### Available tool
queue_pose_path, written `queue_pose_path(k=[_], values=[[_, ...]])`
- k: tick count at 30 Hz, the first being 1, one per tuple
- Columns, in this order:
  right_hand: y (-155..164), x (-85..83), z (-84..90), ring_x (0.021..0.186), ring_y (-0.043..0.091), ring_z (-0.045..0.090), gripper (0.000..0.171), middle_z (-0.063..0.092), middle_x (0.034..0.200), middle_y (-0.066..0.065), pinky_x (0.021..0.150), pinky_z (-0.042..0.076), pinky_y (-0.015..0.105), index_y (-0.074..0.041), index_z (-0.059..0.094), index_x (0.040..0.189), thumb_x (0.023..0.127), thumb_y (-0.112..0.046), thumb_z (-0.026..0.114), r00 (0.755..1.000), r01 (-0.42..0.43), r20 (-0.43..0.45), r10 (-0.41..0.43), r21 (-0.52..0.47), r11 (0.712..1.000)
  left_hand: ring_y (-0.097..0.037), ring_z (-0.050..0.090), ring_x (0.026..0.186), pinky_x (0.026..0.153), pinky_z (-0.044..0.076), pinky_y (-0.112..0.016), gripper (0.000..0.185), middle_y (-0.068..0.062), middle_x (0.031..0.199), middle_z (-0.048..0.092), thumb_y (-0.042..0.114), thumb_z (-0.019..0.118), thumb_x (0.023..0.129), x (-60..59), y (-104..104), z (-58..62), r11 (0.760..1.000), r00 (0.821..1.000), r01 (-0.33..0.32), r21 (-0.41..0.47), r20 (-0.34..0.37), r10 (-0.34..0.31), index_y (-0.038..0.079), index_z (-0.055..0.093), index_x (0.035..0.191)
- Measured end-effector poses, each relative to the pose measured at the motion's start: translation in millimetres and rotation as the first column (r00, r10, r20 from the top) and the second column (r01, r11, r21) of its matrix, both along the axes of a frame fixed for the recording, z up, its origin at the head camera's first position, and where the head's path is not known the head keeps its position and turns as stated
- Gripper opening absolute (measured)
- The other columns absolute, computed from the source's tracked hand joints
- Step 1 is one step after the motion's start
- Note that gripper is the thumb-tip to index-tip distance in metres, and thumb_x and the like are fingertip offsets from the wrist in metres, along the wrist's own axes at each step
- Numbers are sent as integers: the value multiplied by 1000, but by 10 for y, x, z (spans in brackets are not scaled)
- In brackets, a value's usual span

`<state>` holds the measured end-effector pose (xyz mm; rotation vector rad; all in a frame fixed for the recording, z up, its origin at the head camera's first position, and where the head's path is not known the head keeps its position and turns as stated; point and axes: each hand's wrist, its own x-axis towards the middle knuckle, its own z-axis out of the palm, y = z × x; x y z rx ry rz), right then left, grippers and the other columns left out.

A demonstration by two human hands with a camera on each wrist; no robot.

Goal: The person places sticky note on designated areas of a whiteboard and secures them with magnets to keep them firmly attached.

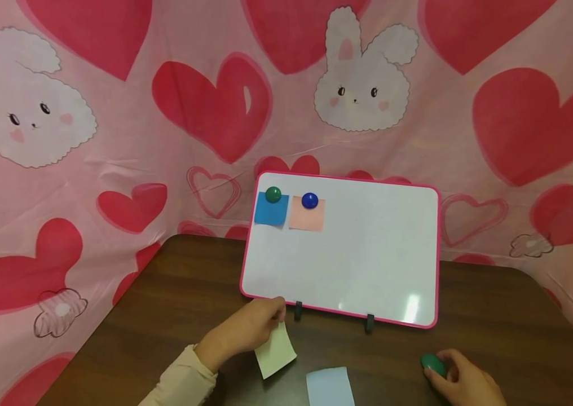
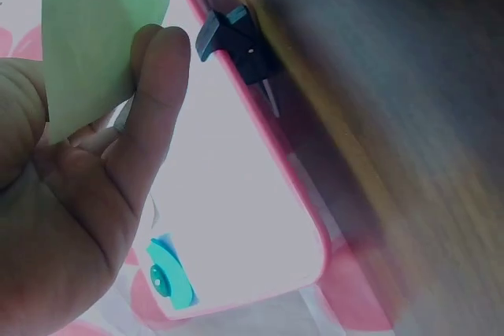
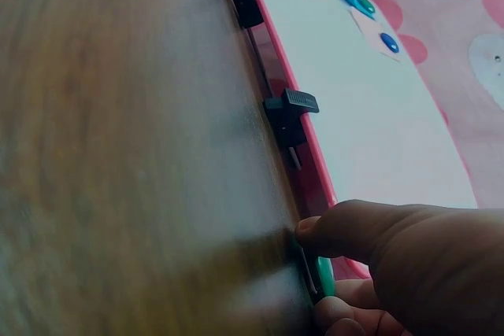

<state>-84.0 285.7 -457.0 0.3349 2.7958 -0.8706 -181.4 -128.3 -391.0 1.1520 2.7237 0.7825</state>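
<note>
My left hand (image 1: 251,330) pinches a pale yellow-green sticky note (image 1: 276,352), which hangs below the fingers just in front of the whiteboard's lower left edge. In the left wrist view the same note (image 2: 102,37) stands between thumb and fingers. Over the table at the right, my right hand (image 1: 464,378) holds a round green magnet (image 1: 433,365) between thumb and fingers; the right wrist view shows only part of that magnet (image 3: 325,275). A pale blue sticky note (image 1: 330,387) lies on the table between the hands, cut off by the lower frame edge.
The pink-framed whiteboard (image 1: 367,254) leans back on black stand clips (image 1: 370,323). At its upper left, a green magnet (image 1: 273,194) sits on a blue note (image 1: 270,215) and a blue magnet (image 1: 309,201) on a pink note (image 1: 307,221). A heart-patterned cloth (image 1: 286,113) hangs behind the dark table (image 1: 175,293).
</note>
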Motion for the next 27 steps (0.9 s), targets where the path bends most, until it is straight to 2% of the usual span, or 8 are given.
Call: queue_pose_path(k=[6, 10, 14, 21, 27], values=[[7, -7, -16, 67, 19, 46, 61, 48, 77, 0, 59, 37, 34, 5, 56, 121, 89, -42, 75, 1000, 7, -4, -7, 8, 1000, -12, 58, 77, 73, 52, -27, 14, 1, 84, 64, -8, 66, 88, -49, 21, 72, 999, 996, 34, -27, -87, -36, 5, 70, 87], [7, -14, -26, 66, 18, 47, 59, 48, 77, 0, 59, 38, 34, 4, 57, 121, 89, -42, 75, 1000, 3, -20, -3, 12, 1000, -14, 61, 83, 76, 53, -28, 16, -3, 92, 66, -6, 66, 89, -69, 39, 117, 999, 997, 18, -44, -74, -21, 3, 75, 98], [16, -12, -19, 66, 18, 46, 57, 48, 76, 0, 59, 38, 34, 4, 57, 121, 89, -40, 75, 1000, 5, -31, -5, 14, 1000, -15, 62, 91, 81, 54, -31, 25, -3, 103, 65, -6, 64, 89, -95, 58, 136, 999, 998, -3, -38, -69, 1, 3, 74, 110], [51, 1, -40, 66, 18, 46, 56, 48, 76, -1, 59, 37, 33, 3, 57, 121, 89, -39, 76, 999, 4, -51, -3, 19, 1000, -19, 62, 102, 88, 54, -34, 34, -3, 117, 63, -3, 63, 92, -156, 117, 161, 1000, 997, -11, 4, -76, 11, 4, 70, 124], [11, -6, -77, 65, 17, 46, 55, 48, 77, -2, 59, 38, 33, 1, 59, 119, 88, -40, 77, 998, 4, -58, -3, 22, 1000, -21, 59, 111, 91, 52, -36, 45, -6, 130, 59, -4, 60, 91, -226, 154, 192, 995, 999, -21, 99, -44, 25, 5, 64, 135]])
